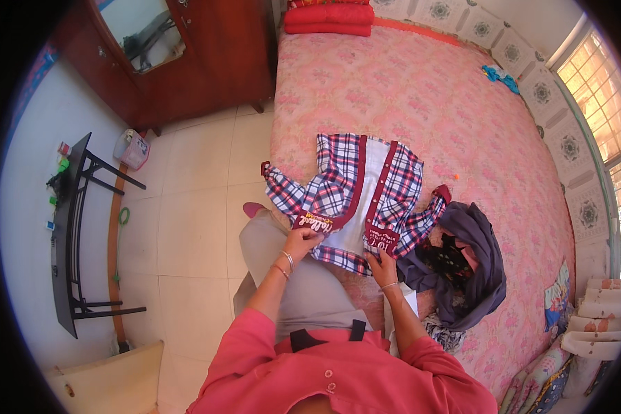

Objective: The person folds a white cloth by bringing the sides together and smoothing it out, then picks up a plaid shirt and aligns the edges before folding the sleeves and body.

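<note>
A plaid shirt (336,160) in navy, white and red lies spread on the pink floral bedspread (383,77), its hem away from me and its collar end nearest. Its dark red button placket is parted, showing the white inside. Both sleeves stick out sideways with turned-up maroon cuffs. My left hand (302,243) pinches the edge of the maroon lettered panel on the left front. On the other side, my right hand (382,266) grips the shirt's edge just below the matching right panel. Beside my right forearm lies a heap of dark grey clothing (476,269) with a black floral piece inside.
Folded red bedding (328,20) sits at the bed's far end. A blue cloth (501,77) lies near the tiled wall. Left are a brown wardrobe (222,57), a narrow black table (67,233) and a bin (133,149). Stacked pillows and quilts (533,370) stand lower right.
</note>
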`<action>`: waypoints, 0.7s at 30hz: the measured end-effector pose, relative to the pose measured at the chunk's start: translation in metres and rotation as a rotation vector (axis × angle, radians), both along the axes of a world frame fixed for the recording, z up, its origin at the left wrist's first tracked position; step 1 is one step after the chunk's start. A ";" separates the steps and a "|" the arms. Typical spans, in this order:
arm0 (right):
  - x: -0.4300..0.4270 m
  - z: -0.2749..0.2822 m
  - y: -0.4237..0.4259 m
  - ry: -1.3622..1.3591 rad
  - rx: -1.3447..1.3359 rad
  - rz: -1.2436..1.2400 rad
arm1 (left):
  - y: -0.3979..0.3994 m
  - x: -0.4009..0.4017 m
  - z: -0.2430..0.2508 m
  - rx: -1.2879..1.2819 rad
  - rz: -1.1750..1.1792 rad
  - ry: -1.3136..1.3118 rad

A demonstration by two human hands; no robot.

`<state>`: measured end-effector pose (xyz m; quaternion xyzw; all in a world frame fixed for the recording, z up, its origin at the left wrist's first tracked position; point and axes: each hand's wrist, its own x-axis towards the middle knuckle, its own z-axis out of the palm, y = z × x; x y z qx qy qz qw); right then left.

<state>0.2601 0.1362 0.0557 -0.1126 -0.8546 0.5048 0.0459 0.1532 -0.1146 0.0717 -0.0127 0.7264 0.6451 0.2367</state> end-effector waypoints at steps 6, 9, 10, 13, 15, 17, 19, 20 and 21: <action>-0.003 -0.008 -0.005 0.009 0.314 0.187 | 0.013 -0.006 0.012 -0.562 -0.260 0.141; -0.003 -0.006 -0.006 -0.135 0.317 0.230 | 0.023 0.001 0.012 -0.643 -0.263 0.254; -0.001 -0.005 -0.005 -0.136 0.317 0.223 | 0.027 0.004 0.014 -0.759 -0.194 0.439; 0.000 -0.001 -0.006 -0.078 0.381 0.169 | 0.040 0.007 0.024 -0.818 -0.151 0.693; -0.004 0.008 -0.009 -0.015 0.444 0.124 | 0.047 0.006 0.013 -0.615 -0.239 0.955; -0.014 0.026 -0.018 0.079 0.415 0.028 | 0.055 0.010 0.007 -0.542 -0.237 0.941; -0.028 0.027 -0.020 0.099 0.429 0.031 | 0.065 0.014 0.004 -0.448 -0.225 0.664; -0.033 0.027 -0.022 0.125 0.438 0.038 | 0.066 0.015 0.003 -0.504 -0.239 0.633; -0.037 0.023 -0.025 0.122 0.443 0.035 | 0.066 0.015 -0.003 -0.498 -0.242 0.632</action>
